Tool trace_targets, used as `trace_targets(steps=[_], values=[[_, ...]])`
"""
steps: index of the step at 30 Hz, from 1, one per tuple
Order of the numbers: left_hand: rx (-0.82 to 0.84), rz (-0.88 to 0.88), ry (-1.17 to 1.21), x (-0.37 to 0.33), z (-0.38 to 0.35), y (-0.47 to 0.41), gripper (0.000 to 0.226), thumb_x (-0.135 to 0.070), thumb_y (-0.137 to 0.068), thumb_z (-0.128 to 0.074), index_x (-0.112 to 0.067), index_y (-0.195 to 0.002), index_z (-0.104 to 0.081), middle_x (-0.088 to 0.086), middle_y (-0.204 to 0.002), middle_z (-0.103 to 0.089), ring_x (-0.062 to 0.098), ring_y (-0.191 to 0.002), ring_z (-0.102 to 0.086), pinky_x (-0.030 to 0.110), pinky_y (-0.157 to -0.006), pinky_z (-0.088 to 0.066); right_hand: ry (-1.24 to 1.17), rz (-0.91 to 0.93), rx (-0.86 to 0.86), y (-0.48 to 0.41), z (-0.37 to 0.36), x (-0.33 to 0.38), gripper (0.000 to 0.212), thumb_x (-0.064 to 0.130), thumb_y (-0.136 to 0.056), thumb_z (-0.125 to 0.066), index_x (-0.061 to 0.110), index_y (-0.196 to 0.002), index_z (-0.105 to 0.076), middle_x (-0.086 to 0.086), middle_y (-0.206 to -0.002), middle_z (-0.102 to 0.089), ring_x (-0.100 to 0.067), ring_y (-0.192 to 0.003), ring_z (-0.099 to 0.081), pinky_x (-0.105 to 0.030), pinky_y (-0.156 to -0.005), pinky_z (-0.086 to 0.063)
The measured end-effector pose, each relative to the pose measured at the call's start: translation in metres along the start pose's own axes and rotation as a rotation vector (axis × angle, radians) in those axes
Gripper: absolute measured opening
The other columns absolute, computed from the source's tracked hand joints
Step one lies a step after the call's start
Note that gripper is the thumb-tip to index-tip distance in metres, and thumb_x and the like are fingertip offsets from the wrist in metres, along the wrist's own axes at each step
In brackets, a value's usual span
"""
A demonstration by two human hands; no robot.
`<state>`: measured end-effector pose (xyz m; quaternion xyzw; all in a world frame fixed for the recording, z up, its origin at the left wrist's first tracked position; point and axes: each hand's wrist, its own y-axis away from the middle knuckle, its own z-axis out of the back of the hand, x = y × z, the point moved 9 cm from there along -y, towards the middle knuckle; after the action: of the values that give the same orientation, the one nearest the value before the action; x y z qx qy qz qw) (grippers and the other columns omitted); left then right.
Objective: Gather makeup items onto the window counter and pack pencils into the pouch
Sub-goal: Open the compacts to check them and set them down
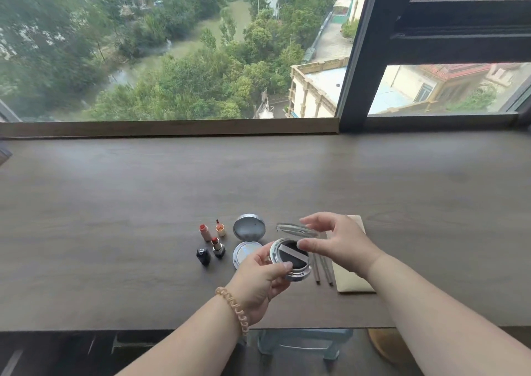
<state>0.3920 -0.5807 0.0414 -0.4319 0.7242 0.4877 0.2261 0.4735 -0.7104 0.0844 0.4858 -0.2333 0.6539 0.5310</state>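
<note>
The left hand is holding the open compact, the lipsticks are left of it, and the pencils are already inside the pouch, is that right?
Not quite. The head view shows the pencils lying on the counter beside the pouch, not inside it. The left hand does hold the open compact, with the lipsticks to its left.

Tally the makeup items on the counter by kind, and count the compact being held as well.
Lipsticks, uncapped: 3
Loose black cap: 1
Compacts: 2, the open compact on the counter and the held compact in the left hand
Pencils: 2 in view
Pouch: 1
Total: 9
</note>
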Motion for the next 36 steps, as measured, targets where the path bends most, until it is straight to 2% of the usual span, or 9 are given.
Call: trace_targets(steps=[3, 6, 10, 13, 15, 20, 25, 29, 36], values=[[-0.048, 0.028, -0.015, 0.013, 0.006, -0.006, 0.034, 0.008, -0.084, -0.057, -0.016, -0.107, -0.066, 0.004, -0.089, -0.07, 0.013, -0.065, -0.057, 0.025, -0.068, -0.047, -0.002, 0.002, -0.037, -0.007, -0.001, -0.008, 0.013, 0.033, -0.074, -0.077, 0.022, -0.082, -0.073, 0.004, -0.081, -0.074, -0.013, -0.085, -0.067, -0.032, -0.082, -0.052], [-0.149, 0.037, -0.094, 0.02, 0.013, -0.013, 0.034, 0.007, -0.084, -0.059, -0.019, -0.104, -0.064, -0.003, -0.076, -0.07, 0.013, -0.058, -0.057, 0.026, -0.064, -0.046, 0.034, -0.018, -0.063, -0.019, -0.001, -0.019, 0.012, 0.034, -0.078, -0.073, 0.023, -0.075, -0.073, 0.001, -0.076, -0.073, -0.013, -0.075, -0.063, -0.035, -0.077, -0.05], [-0.277, -0.013, -0.245, 0.02, 0.029, -0.024, 0.038, 0.009, -0.081, -0.062, -0.013, -0.111, -0.058, 0.003, -0.066, -0.064, 0.015, -0.049, -0.054, 0.019, -0.041, -0.039, 0.084, -0.069, -0.013, -0.036, -0.01, -0.033, 0.013, 0.039, -0.079, -0.072, 0.026, -0.075, -0.072, 0.003, -0.077, -0.073, -0.01, -0.074, -0.061, -0.035, -0.078, -0.049], [-0.416, -0.053, -0.547, 0.017, 0.044, -0.03, 0.043, -0.006, -0.075, -0.072, -0.018, -0.114, -0.059, 0.0, -0.07, -0.065, 0.018, -0.06, -0.061, 0.032, -0.061, -0.055, 0.129, -0.094, -0.003, -0.051, -0.012, -0.042, 0.02, 0.047, -0.078, -0.069, 0.028, -0.076, -0.072, 0.006, -0.076, -0.072, -0.012, -0.077, -0.062, -0.037, -0.08, -0.049], [-0.46, -0.073, -0.704, 0.013, 0.043, -0.027, 0.04, -0.015, -0.074, -0.074, -0.025, -0.11, -0.06, -0.008, -0.075, -0.065, 0.014, -0.071, -0.064, 0.031, -0.078, -0.054, 0.145, -0.102, 0.005, -0.059, -0.014, -0.045, 0.024, 0.05, -0.079, -0.067, 0.027, -0.076, -0.072, 0.005, -0.074, -0.072, -0.011, -0.073, -0.059, -0.038, -0.08, -0.049], [-0.539, -0.12, -0.982, 0.004, 0.041, -0.026, 0.034, -0.034, -0.077, -0.071, -0.026, -0.108, -0.059, -0.006, -0.098, -0.069, 0.015, -0.096, -0.063, 0.024, -0.081, -0.047, 0.147, -0.129, 0.037, -0.071, -0.02, -0.047, 0.025, 0.046, -0.081, -0.067, 0.022, -0.08, -0.072, 0.011, -0.067, -0.066, -0.007, -0.068, -0.054, -0.033, -0.074, -0.045], [-0.563, -0.121, -1.119, 0.001, 0.041, -0.032, 0.036, -0.037, -0.081, -0.067, -0.022, -0.111, -0.055, 0.0, -0.106, -0.068, 0.021, -0.1, -0.063, 0.029, -0.082, -0.048, 0.158, -0.148, 0.034, -0.077, -0.021, -0.056, 0.026, 0.05, -0.079, -0.066, 0.025, -0.08, -0.072, 0.007, -0.079, -0.073, -0.016, -0.085, -0.065, -0.038, -0.084, -0.049], [-0.554, -0.083, -1.229, 0.003, 0.041, -0.037, 0.036, -0.037, -0.083, -0.064, -0.017, -0.111, -0.053, 0.004, -0.107, -0.067, 0.025, -0.102, -0.061, 0.031, -0.083, -0.047, 0.182, -0.157, 0.051, -0.079, -0.025, -0.061, 0.028, 0.051, -0.08, -0.065, 0.023, -0.079, -0.071, 0.006, -0.075, -0.07, -0.015, -0.076, -0.06, -0.039, -0.081, -0.049], [-0.517, -0.089, -1.408, 0.005, 0.037, -0.045, 0.033, -0.041, -0.085, -0.06, -0.015, -0.104, -0.053, 0.005, -0.109, -0.064, 0.025, -0.104, -0.06, 0.033, -0.083, -0.046, 0.281, -0.164, 0.023, -0.079, -0.027, -0.062, 0.028, 0.056, -0.082, -0.059, 0.03, -0.081, -0.068, 0.01, -0.083, -0.07, -0.016, -0.091, -0.061, -0.039, -0.091, -0.044]])
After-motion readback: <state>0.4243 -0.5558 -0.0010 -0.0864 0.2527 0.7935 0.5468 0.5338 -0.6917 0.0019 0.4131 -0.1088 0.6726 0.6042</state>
